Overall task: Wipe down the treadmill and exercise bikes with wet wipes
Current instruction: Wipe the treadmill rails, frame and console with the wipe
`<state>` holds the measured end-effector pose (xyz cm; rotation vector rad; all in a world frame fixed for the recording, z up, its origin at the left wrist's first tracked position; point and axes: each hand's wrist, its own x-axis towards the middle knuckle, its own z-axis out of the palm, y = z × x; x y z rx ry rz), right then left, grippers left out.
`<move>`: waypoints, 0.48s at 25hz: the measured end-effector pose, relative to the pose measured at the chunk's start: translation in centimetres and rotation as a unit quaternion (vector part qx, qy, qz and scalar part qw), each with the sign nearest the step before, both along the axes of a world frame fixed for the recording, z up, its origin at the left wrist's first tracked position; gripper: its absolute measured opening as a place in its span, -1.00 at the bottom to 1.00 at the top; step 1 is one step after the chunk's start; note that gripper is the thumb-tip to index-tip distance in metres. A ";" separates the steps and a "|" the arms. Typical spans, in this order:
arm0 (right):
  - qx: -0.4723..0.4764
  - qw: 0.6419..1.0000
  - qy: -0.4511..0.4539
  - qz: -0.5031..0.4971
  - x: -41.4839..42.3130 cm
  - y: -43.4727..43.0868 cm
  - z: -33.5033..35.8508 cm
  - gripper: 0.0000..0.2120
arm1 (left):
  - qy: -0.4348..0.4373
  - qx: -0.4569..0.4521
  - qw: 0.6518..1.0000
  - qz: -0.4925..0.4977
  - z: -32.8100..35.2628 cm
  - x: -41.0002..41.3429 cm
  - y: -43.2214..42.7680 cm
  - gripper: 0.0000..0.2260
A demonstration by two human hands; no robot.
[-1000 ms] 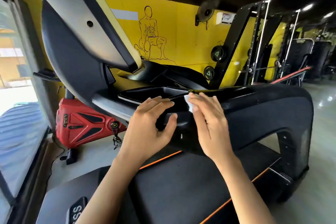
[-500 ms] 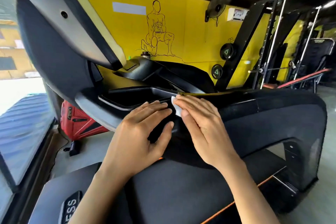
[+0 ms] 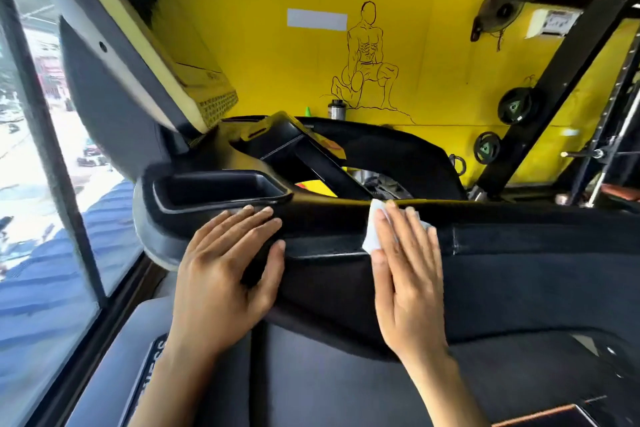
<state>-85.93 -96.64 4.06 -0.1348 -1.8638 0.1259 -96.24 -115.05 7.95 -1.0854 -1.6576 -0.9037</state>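
We look down at our own two bare hands on the black front of a treadmill [image 3: 519,246], in a gym with a yellow wall [image 3: 277,62].

Our right hand [image 3: 405,281] lies flat on the padded crossbar. Its fingers [image 3: 412,222] are straight and close together, pressing a white wet wipe [image 3: 372,234] against the bar rather than gripping it. The wipe shows at the fingertips and along the thumb side. We judge the flat palm is there to spread pressure, so the wipe stays in full contact with the surface as it rubs.

Our left hand [image 3: 225,270] holds nothing. It rests open on the console edge, fingers [image 3: 249,218] straight and thumb spread toward the bar. It sits well apart from the wipe, most likely to brace the body while the other hand works.

Just above the left fingertips is a shallow black tray [image 3: 214,189] moulded into the console. We cannot make out anything inside its dark hollow.

Farther back, a small dark bottle [image 3: 336,109] stands on a ledge by the wall. A window [image 3: 34,149] fills the left side.
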 end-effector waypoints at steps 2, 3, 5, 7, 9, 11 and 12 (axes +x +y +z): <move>-0.042 0.999 0.014 -0.006 -0.3 -0.7 0.7 -0.62 | -0.009 -0.003 1.000 0.009 0.3 0.4 0.2 -0.74; -0.026 1.000 -0.007 0.010 -0.8 -2.0 1.4 -0.62 | -0.007 -0.009 1.000 0.016 0.5 0.5 0.3 -0.74; 0.030 0.994 -0.084 0.062 -1.6 -4.0 3.0 -0.63 | 0.000 -0.021 0.999 0.025 0.7 0.6 0.6 -0.73; 0.038 0.989 -0.138 0.044 -1.7 -3.1 4.8 -0.62 | -0.003 -0.029 0.999 0.019 1.0 0.5 0.9 -0.73; 0.002 0.985 -0.165 -0.043 -0.9 -0.5 5.8 -0.57 | -0.007 -0.029 0.999 0.012 1.2 0.4 1.0 -0.72; -0.037 0.977 -0.181 -0.108 -0.1 1.2 6.2 -0.51 | -0.007 -0.030 0.999 0.014 1.1 0.5 1.2 -0.71; -0.048 0.973 -0.194 -0.118 -0.3 1.1 6.4 -0.48 | -0.004 -0.029 0.999 0.018 1.1 0.4 1.3 -0.71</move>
